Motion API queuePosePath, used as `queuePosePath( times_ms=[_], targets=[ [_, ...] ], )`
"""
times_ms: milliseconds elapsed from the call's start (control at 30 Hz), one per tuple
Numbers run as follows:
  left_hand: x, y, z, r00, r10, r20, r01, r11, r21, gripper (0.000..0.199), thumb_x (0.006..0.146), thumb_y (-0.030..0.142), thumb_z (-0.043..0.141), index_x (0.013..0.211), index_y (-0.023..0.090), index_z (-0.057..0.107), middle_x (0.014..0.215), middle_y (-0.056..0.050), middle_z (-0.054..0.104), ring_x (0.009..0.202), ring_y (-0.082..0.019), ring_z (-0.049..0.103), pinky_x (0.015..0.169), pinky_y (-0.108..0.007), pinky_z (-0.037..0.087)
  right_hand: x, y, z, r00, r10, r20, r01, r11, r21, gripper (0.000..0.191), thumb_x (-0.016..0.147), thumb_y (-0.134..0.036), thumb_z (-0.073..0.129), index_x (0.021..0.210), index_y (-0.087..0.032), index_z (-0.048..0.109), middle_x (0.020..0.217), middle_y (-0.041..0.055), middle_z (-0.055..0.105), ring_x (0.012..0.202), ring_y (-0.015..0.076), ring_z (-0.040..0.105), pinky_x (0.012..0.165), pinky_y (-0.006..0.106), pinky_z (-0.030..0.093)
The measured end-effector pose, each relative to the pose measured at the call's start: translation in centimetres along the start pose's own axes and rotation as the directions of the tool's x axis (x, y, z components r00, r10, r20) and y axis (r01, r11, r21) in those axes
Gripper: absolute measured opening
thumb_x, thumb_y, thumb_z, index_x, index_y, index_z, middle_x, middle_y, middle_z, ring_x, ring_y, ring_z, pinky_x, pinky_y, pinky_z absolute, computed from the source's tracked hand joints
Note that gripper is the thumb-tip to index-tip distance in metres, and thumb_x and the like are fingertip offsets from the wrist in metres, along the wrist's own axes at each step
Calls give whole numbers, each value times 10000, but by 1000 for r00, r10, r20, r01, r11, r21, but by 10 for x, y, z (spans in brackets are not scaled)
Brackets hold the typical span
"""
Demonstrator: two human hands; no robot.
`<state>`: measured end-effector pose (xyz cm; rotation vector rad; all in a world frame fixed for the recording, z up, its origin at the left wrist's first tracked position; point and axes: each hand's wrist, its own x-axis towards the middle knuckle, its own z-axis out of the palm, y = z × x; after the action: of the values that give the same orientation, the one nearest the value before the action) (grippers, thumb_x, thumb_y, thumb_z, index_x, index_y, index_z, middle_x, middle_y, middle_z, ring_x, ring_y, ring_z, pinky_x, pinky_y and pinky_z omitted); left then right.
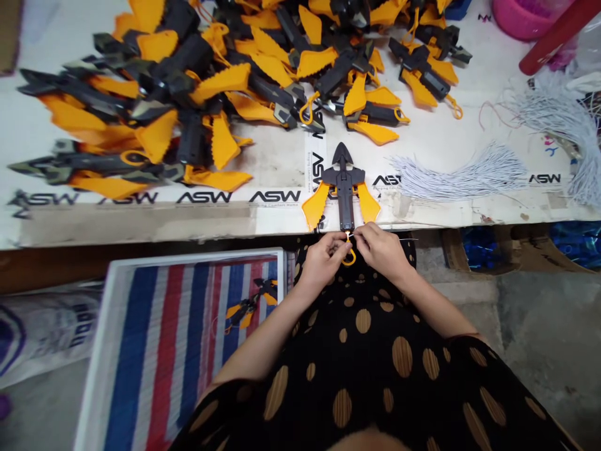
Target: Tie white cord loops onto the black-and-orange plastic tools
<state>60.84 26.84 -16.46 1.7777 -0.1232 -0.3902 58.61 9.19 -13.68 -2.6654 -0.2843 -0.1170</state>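
Note:
A black toy with orange wings (346, 197) lies at the table's front edge, its pointed end facing away from me. From its near end hangs a yellow pull ring (349, 260). My left hand (322, 260) is closed in a pinch at the neck of this ring. Just right of it, my right hand (382, 250) pinches a thin white string (409, 238), whose loose end sticks out to the right. The fingers of both hands almost meet below the toy and hide how the string runs around the ring's neck.
Many similar toys (188, 69) are heaped at the back and left. A bundle of white strings (464, 172) lies on the right, with more strings (582, 138) beyond. A red tube (558, 34) and pink basin (530, 19) stand far right. A striped tray (178, 351) holding toys is below left.

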Motion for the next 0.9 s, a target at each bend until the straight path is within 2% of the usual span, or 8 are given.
queuePosePath(
  times_ms=[300, 500, 667, 900],
  targets=[
    [-1, 0, 2, 997, -77, 17, 79, 992, -103, 386, 803, 448, 727, 1061, 167, 669, 780, -10, 739, 716, -152, 688, 711, -256, 523, -3, 1, 3, 999, 36, -25, -34, 998, 58, 133, 996, -213, 503, 992, -196, 635, 955, 54, 708, 772, 154, 648, 634, 257, 405],
    [-2, -1, 0, 997, -77, -2, 77, 995, -69, 414, 809, 464, 736, 1089, 164, 681, 765, -16, 740, 723, -161, 700, 694, -250, 521, -4, 2, 5, 1000, 8, -29, -5, 993, 121, 101, 971, -188, 536, 980, -193, 636, 944, 41, 708, 739, 143, 635, 636, 253, 405],
    [-2, 2, 0, 997, -71, -4, 71, 995, -66, 410, 826, 450, 721, 1110, 158, 669, 760, -9, 734, 716, -154, 693, 692, -244, 512, -3, 1, 7, 999, 33, -30, -28, 988, 153, 137, 1008, -242, 531, 1023, -194, 658, 973, 52, 712, 800, 155, 659, 672, 251, 432],
    [-3, 2, 0, 999, -52, 7, 53, 996, -68, 397, 823, 439, 719, 1096, 156, 668, 774, -15, 737, 715, -157, 689, 696, -250, 513, -4, 2, 13, 1000, -16, -12, 18, 988, 154, 186, 1030, -237, 501, 1037, -201, 684, 996, 55, 727, 896, 159, 675, 717, 239, 456]
  ],
)
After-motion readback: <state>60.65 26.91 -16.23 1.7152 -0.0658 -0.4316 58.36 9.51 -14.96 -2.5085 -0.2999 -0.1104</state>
